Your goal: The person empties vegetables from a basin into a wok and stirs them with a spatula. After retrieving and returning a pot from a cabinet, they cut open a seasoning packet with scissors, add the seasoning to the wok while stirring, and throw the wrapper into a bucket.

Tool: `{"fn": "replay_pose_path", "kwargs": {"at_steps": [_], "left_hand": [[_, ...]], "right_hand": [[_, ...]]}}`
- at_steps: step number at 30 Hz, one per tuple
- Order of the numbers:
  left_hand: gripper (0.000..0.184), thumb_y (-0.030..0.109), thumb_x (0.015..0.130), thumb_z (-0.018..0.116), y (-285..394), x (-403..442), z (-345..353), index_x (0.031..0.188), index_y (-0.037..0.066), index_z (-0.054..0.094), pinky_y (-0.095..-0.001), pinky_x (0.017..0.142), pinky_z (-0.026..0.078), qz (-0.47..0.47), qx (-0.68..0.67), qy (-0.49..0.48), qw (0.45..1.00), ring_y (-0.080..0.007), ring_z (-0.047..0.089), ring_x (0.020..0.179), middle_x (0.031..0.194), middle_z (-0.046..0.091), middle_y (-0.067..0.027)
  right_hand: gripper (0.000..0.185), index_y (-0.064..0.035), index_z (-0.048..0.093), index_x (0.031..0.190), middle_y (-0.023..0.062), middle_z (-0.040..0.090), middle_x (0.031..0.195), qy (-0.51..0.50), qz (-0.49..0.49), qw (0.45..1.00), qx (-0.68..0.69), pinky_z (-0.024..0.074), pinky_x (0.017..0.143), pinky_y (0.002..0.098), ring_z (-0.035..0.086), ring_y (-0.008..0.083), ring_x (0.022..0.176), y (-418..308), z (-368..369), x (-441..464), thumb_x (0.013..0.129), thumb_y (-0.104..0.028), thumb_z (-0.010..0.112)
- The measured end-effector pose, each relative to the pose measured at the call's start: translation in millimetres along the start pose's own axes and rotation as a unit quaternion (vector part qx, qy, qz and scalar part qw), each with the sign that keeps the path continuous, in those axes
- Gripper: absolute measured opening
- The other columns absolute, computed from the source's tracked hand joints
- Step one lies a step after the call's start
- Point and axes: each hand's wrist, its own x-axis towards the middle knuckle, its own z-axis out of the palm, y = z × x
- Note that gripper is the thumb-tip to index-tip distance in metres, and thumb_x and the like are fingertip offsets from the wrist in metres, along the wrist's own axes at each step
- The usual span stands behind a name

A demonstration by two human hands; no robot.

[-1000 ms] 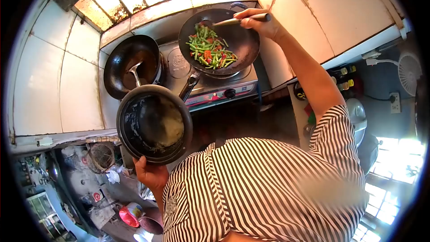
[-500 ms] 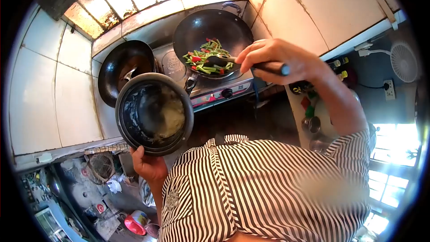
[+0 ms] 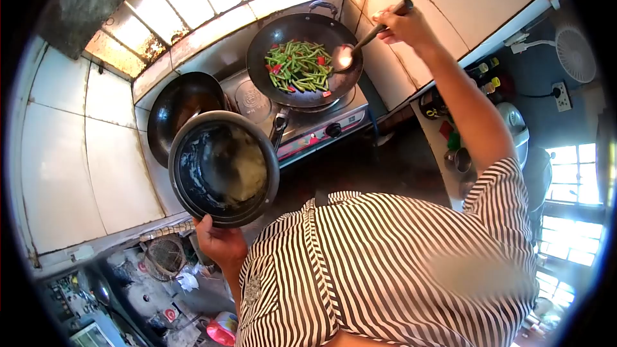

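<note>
My left hand (image 3: 220,242) grips the lower rim of a dark pot (image 3: 186,177), tilted so its inside shows, with pale residue on the bottom and wall. My right hand (image 3: 405,27) is closed around the dark handle of a ladle (image 3: 366,37). The ladle's shiny rounded head rests inside the black wok (image 3: 289,27), at the right edge of the food. Cut green beans (image 3: 302,67) with red pepper pieces (image 3: 321,60) lie spread over the wok's bottom. The wok sits on the right burner of a gas stove (image 3: 315,133).
Left of the stove's middle, a second dark pan (image 3: 168,106) stands partly behind the pot. Tiled walls (image 3: 116,160) close in the left and right sides. A power outlet (image 3: 562,96) and a small white fan (image 3: 575,56) are at the right.
My right hand has moved up and right with the ladle, whose head has gone from on top of the beans to their right side. The beans are now spread wider. The pot stays nearly still.
</note>
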Motion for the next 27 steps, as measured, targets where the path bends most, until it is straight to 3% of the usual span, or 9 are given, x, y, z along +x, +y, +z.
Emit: {"fn": "replay_pose_path", "kwargs": {"at_steps": [2,6,9,11,17,19,23,25,27], "left_hand": [[0.029,0.012,0.083,0.046,-1,6,-9,0.111,0.009,0.054,-0.0234,0.049,0.044,-0.010,-0.004,-0.002,1.000,-0.0129,0.061,0.070,0.094,0.064,-0.0035],[0.028,0.013,0.083,0.046,3,8,-2,0.110,0.008,0.053,-0.0246,0.046,0.042,-0.010,0.019,-0.017,1.000,-0.0134,0.057,0.057,0.087,0.064,-0.0053],[0.027,0.025,0.085,0.045,7,12,-7,0.103,0.009,0.057,-0.0231,0.051,0.041,-0.011,0.065,-0.036,0.997,-0.0126,0.056,0.070,0.090,0.064,-0.0031],[0.028,0.025,0.085,0.045,7,18,-20,0.104,0.009,0.057,-0.0232,0.052,0.041,-0.020,0.064,-0.060,0.996,-0.0126,0.057,0.072,0.091,0.063,-0.0031],[0.030,0.027,0.083,0.047,8,15,-7,0.105,0.009,0.057,-0.0241,0.051,0.040,-0.012,0.066,-0.038,0.997,-0.0137,0.057,0.072,0.093,0.064,-0.0037],[0.027,0.016,0.084,0.046,9,13,4,0.108,0.008,0.053,-0.0249,0.043,0.040,-0.012,0.014,0.011,1.000,-0.0142,0.052,0.052,0.084,0.064,-0.0063],[0.026,0.017,0.084,0.045,11,15,3,0.108,0.008,0.053,-0.0247,0.043,0.040,-0.015,0.027,-0.013,0.999,-0.0141,0.052,0.052,0.085,0.064,-0.0062],[0.033,0.028,0.083,0.048,13,19,-2,0.109,0.008,0.055,-0.0232,0.050,0.038,-0.012,0.088,-0.092,0.992,-0.0130,0.058,0.074,0.097,0.064,-0.0038],[0.033,0.027,0.083,0.049,16,21,3,0.110,0.008,0.054,-0.0239,0.054,0.041,-0.013,0.100,-0.088,0.991,-0.0137,0.058,0.079,0.100,0.063,-0.0044]], "right_hand": [[0.019,0.0005,0.067,0.089,0.0087,0.066,0.076,0.009,0.034,0.996,0.081,0.0548,0.050,0.0222,0.065,0.0126,0.058,17,23,3,0.082,-0.017,0.064],[0.022,0.0023,0.066,0.097,0.0073,0.065,0.084,-0.067,-0.068,0.995,0.040,0.0546,0.060,0.0216,0.064,0.0103,0.067,7,48,-23,0.086,-0.016,0.060],[0.019,-0.0009,0.068,0.092,0.0049,0.066,0.083,-0.146,-0.165,0.975,0.025,0.0528,0.061,0.0214,0.063,0.0089,0.069,-18,31,-37,0.086,-0.016,0.060],[0.022,-0.0006,0.066,0.102,0.0066,0.065,0.086,-0.157,-0.121,0.980,0.010,0.0532,0.068,0.0229,0.063,0.0104,0.073,-28,14,-32,0.089,-0.015,0.057],[0.020,0.0008,0.067,0.092,0.0046,0.063,0.075,-0.021,-0.089,0.993,-0.074,0.0498,0.058,0.0205,0.059,0.0072,0.062,12,36,6,0.085,-0.016,0.059],[0.018,-0.0013,0.067,0.094,0.0048,0.064,0.077,-0.024,-0.084,0.996,-0.002,0.0502,0.063,0.0222,0.060,0.0081,0.070,23,58,7,0.084,-0.015,0.060],[0.018,-0.0076,0.068,0.091,0.0087,0.067,0.091,-0.032,-0.405,0.914,-0.023,0.0512,0.075,0.0322,0.064,0.0220,0.083,41,116,-38,0.074,-0.012,0.063],[0.024,-0.0079,0.064,0.093,0.0111,0.063,0.107,-0.112,-0.426,0.889,-0.122,0.0492,0.081,0.0374,0.059,0.0296,0.090,46,131,-84,0.069,-0.009,0.065],[0.027,-0.0086,0.062,0.095,0.0108,0.059,0.115,-0.164,-0.439,0.873,-0.134,0.0480,0.083,0.0397,0.056,0.0309,0.092,53,134,-121,0.068,-0.008,0.066]]}}
